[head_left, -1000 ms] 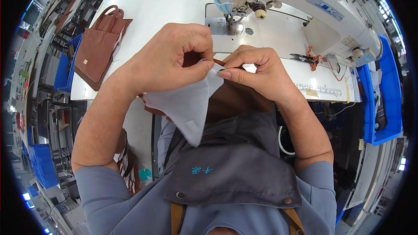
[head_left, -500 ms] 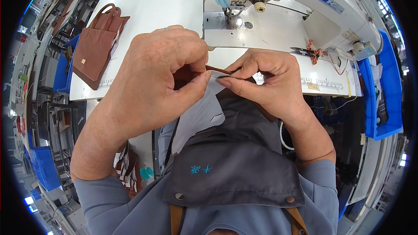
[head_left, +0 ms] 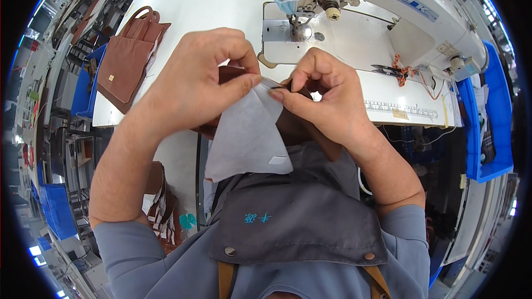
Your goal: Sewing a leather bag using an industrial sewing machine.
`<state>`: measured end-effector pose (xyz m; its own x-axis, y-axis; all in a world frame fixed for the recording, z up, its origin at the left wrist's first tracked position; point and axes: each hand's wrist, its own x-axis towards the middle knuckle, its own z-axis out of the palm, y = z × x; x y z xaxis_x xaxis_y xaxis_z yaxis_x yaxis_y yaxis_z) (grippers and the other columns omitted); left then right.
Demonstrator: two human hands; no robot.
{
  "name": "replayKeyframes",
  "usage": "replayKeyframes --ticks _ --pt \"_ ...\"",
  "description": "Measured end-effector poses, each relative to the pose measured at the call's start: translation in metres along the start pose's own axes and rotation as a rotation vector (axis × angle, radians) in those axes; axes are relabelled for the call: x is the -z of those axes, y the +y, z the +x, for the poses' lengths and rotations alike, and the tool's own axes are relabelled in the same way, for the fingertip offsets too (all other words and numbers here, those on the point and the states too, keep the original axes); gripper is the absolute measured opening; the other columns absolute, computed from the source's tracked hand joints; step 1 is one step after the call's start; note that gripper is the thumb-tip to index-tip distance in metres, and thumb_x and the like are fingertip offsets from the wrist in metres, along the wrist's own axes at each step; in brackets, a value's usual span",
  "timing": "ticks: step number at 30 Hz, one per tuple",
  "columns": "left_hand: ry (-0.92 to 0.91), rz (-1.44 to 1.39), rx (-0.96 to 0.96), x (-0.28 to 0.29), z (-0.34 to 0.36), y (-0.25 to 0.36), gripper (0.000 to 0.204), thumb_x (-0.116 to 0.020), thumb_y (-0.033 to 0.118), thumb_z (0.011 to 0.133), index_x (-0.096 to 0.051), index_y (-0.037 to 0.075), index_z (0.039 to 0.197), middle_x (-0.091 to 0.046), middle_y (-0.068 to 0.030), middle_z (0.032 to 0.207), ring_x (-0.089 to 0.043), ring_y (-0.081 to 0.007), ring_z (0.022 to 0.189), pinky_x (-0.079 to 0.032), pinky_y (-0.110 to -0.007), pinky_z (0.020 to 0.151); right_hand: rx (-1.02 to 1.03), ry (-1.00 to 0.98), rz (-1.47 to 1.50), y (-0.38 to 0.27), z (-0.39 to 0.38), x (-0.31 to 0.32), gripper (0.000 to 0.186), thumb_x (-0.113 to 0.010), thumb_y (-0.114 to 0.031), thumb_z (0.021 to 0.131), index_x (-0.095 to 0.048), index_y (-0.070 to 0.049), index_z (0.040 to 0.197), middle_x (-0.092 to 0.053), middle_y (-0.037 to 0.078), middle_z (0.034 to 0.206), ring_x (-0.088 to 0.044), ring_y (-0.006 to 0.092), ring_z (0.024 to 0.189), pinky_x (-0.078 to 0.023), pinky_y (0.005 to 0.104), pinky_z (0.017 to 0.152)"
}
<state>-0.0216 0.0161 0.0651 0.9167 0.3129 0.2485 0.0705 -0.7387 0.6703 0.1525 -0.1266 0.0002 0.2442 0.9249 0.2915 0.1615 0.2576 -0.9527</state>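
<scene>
Both hands pinch one edge of a brown leather piece with a pale grey backing (head_left: 246,138), held up in front of my apron. My left hand (head_left: 213,77) is closed, thumb and forefinger gripping the edge. A little to its right, my right hand (head_left: 327,88) pinches the same edge between thumb and fingers, where a short dark strip shows. Grey backing hangs below the left fingers with a small white slit in it; brown leather (head_left: 324,138) shows below the right hand. Part of the piece is hidden behind the hands.
A sewing machine (head_left: 410,16) stands at the back right of the white table (head_left: 210,0). Black thread snips (head_left: 388,70) with orange cord lie beside it. A brown handled leather bag piece (head_left: 124,61) lies at left. A blue bin (head_left: 493,127) is at right; leather scraps (head_left: 165,210) lie lower left.
The grey backing has swung round and now hangs broader toward me. My right hand has shifted slightly left and up. Both hands keep their pinch on the edge.
</scene>
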Motion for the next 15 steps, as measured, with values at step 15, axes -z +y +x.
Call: replayKeyframes --ticks 15 --pt "-0.007 0.309 -0.240 -0.089 0.104 -0.118 0.009 -0.073 0.013 0.073 -0.068 0.006 0.073 -0.066 -0.0086 0.093 -0.065 -0.0315 0.088 -0.051 -0.043 0.077 0.143 -0.050 -0.791 0.074 0.032 0.041 0.016 -0.080 -0.010 0.082 -0.077 -0.002 0.095 -0.068 0.011 0.091 -0.066 0.0312 0.083 -0.054 0.0413 0.077"
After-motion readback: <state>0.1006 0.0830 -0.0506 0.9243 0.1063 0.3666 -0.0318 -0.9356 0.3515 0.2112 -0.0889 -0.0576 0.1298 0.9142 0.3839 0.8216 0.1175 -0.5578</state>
